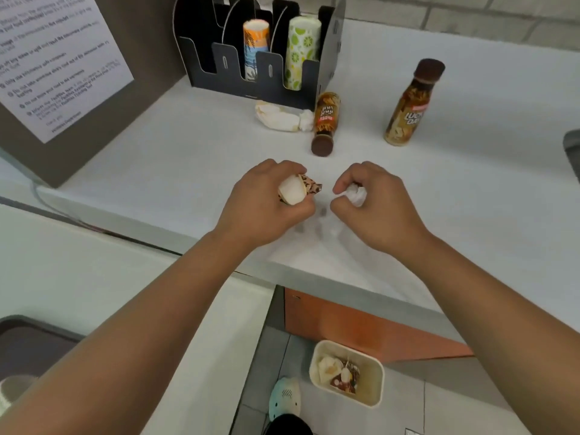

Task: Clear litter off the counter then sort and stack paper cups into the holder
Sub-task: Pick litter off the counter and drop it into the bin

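My left hand (266,204) is shut on a crushed paper cup (298,191) with a brown pattern and a white inside, held just over the white counter (188,158). My right hand (376,205) is shut on a crumpled white tissue (356,194) close beside it. At the back stands a black cup holder (238,76) with a stack of orange-and-blue cups (255,48) and a stack of green lime-print cups (301,51) in separate slots. A crumpled white wrapper (279,119) lies in front of the holder.
A brown bottle (324,124) lies on its side beside the wrapper; another brown bottle (409,102) stands upright to the right. A cream bin (346,372) holding litter sits on the floor below the counter edge. A printed notice (56,58) leans at left.
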### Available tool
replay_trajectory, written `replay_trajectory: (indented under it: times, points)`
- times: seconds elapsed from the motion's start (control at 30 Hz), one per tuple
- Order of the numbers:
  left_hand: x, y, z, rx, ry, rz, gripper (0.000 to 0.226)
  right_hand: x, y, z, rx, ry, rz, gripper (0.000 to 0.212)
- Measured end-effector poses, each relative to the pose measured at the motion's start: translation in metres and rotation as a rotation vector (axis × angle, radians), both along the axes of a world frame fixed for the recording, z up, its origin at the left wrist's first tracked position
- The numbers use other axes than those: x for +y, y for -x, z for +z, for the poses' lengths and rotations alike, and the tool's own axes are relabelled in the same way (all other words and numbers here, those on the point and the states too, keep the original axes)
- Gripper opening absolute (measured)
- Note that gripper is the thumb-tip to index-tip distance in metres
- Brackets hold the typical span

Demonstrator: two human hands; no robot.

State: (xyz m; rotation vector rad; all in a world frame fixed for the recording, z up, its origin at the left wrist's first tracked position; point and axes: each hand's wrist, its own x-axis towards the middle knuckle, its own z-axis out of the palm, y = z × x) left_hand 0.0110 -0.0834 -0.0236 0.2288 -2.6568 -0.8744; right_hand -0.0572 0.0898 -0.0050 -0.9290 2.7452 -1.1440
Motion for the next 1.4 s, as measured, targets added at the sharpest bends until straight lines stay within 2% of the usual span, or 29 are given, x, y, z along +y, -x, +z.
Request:
replay_trajectory:
  times: [0.33, 0.5, 0.63, 0.77, 0.97, 1.2, 1.4]
  points:
    - [0.142, -0.097, -0.026, 0.060, -0.120, -0.029, 0.042, 0.139, -0.101, -0.023, -0.061, 0.087, -0.017, 0.007]
    - [0.202, -0.143, -0.080, -0.036, -0.139, -0.078, 0.048, 0.205, -0.144, -0.072, -0.170, 0.012, 0.052, 0.010]
    - [0.229, -0.162, -0.130, -0.213, -0.120, -0.110, 0.051, 0.239, -0.165, -0.128, -0.278, -0.023, 0.023, 0.011]
    - [0.240, -0.160, -0.197, -0.365, -0.089, -0.146, 0.053, 0.260, -0.170, -0.207, -0.424, -0.112, -0.028, 0.015]
    - [0.249, -0.142, -0.334, -0.590, -0.079, -0.177, 0.059, 0.274, -0.168, -0.361, -0.670, -0.241, -0.066, 0.014]
    - [0.251, -0.120, -0.490, -0.706, -0.034, -0.243, 0.062, 0.256, -0.150, -0.538, -0.706, -0.307, -0.109, 0.008]
    - [0.251, -0.097, -0.599, -0.760, 0.006, -0.256, 0.063, 0.235, -0.130, -0.658, -0.713, -0.534, -0.065, 0.036]
